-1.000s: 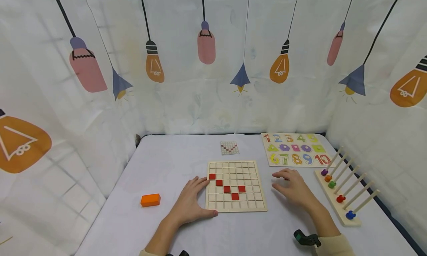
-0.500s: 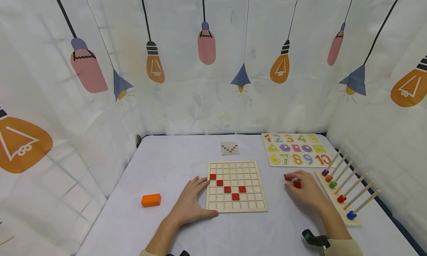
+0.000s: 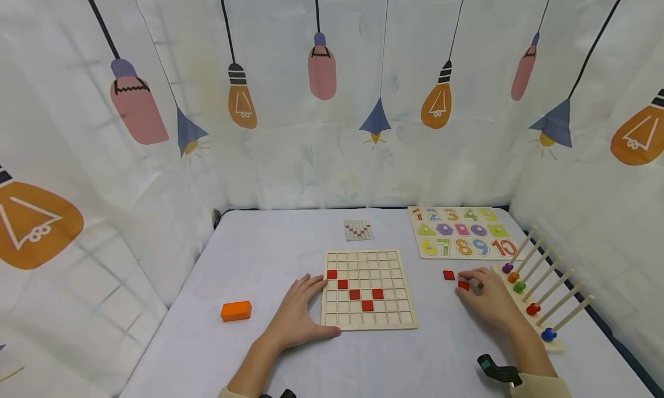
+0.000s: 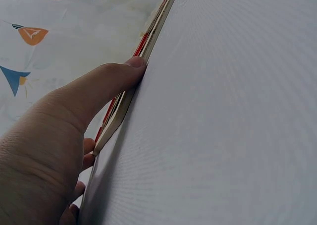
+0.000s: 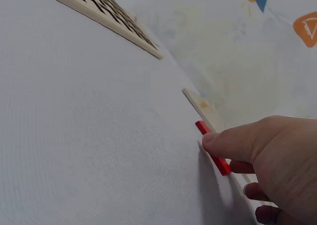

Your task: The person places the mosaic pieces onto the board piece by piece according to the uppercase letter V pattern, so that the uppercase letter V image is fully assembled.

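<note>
A wooden grid board (image 3: 369, 271) lies on the white cloth with several red square tiles set in its cells. My left hand (image 3: 293, 314) holds the board at its near left corner, thumb on the near edge and fingers along the left edge; the left wrist view shows the thumb (image 4: 133, 69) against the rim. Right of the board, my right hand (image 3: 487, 297) has bent fingers around a loose red tile (image 3: 463, 285) on the cloth, thumb and forefinger apart. Another red tile (image 3: 448, 276) lies just left of it. In the right wrist view, the thumb partly covers the red tiles (image 5: 223, 166).
Behind the board lies a small patterned card (image 3: 358, 229). A number and shape puzzle (image 3: 425, 252) is at the back right. Near the right table edge stands a peg rack (image 3: 542, 334) with upright rods and coloured beads. An orange block (image 3: 236, 311) sits at the left.
My right hand has moved right, away from the board and over the loose tiles, uncovering two red tiles on the cloth. The left hand and the board stay in place.
</note>
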Demonstrator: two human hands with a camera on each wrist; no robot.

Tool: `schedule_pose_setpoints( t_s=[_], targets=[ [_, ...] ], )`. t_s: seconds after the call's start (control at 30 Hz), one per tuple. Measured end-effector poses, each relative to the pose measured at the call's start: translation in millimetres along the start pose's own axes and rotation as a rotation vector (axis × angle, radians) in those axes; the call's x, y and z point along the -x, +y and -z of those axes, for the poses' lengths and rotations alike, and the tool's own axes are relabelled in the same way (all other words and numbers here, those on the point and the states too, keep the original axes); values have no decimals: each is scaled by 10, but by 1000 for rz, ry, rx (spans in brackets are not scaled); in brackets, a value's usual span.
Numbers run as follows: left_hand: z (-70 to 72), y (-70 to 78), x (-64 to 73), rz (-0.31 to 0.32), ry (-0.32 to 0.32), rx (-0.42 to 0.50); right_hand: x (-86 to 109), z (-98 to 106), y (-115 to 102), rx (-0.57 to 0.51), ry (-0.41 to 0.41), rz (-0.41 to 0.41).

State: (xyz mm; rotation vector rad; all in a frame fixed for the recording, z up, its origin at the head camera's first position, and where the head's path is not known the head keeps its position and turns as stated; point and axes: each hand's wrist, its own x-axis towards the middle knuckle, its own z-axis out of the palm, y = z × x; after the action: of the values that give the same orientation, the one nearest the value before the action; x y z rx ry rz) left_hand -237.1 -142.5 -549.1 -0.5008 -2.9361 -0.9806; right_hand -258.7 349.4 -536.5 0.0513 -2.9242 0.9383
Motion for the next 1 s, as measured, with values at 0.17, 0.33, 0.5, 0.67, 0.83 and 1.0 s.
schedule_pose_setpoints(
  t_s=[0.17, 0.33, 0.5, 0.67, 0.83, 1.0],
  targets=[
    [-3, -2, -4, 1, 0, -11, 20, 30, 44, -2, -14, 8],
    [-10, -9, -9, -3, 1, -14, 33, 31, 54, -5, -19, 3],
    [-17, -18, -13, -8, 3, -17, 49, 26, 49, -10, -20, -2],
    [-16, -20, -12, -10, 4, -15, 54, 18, 49, -10, -10, 0],
    [-11, -15, -5, -8, 3, -11, 53, 8, 50, -9, -4, 4],
    [-7, -10, 0, -4, 5, -14, 51, 1, 43, -10, 2, 6]
  ],
)
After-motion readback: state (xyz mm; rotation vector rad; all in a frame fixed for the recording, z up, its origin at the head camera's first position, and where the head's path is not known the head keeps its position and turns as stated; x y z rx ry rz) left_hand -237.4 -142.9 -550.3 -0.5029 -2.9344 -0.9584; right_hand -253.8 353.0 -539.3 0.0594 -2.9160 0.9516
